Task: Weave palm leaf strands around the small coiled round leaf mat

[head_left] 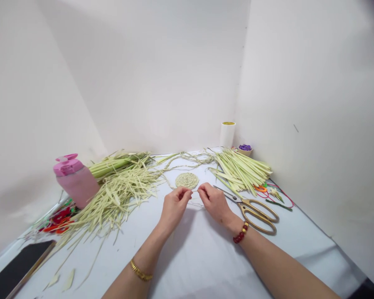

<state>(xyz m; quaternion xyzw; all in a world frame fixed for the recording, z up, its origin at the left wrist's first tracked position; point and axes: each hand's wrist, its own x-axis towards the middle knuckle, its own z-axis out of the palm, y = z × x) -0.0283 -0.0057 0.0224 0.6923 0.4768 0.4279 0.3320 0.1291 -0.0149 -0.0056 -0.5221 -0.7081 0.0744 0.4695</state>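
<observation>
My left hand (177,202) and my right hand (212,200) meet near the middle of the table, fingertips a short gap apart. Each pinches one end of a thin pale strand (195,191), which spans the gap; whether it is thread or straw I cannot tell. Just beyond my fingers lies a flat round coil of braided straw (187,180). A braided straw cord (174,167) winds behind the coil. Beside my right hand rest large scissors with bronze-coloured handles (258,212), their blades pointing toward it.
Shredded straw (118,193) spreads at the left below a pink bottle (77,182). A phone (21,268) lies front left. At the right are a bundle of cut stalks (243,168), a white cylinder (227,135) and a small bowl of purple bits (245,151). Walls enclose the back and sides.
</observation>
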